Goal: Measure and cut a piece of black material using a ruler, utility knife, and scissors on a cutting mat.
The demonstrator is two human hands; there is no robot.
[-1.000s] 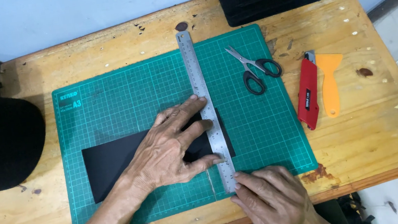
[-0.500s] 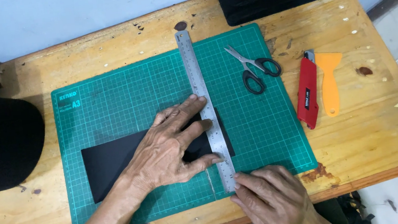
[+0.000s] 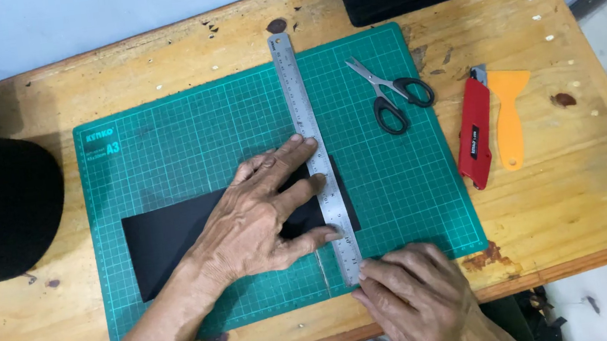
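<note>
Nothing moved since earlier frame, we note. Left hand (image 3: pixel 259 218) spread flat, pinning long steel ruler (image 3: pixel 315 157) and black rectangular sheet (image 3: pixel 165 237) on green cutting mat (image 3: pixel 184 143). Right hand (image 3: pixel 419 295) curled at ruler's near end; contents cannot tell. We advise firm, even pressure, fingertips clear of edge.

Bright even light, soft shadows, sharp focus, no glare.
</note>
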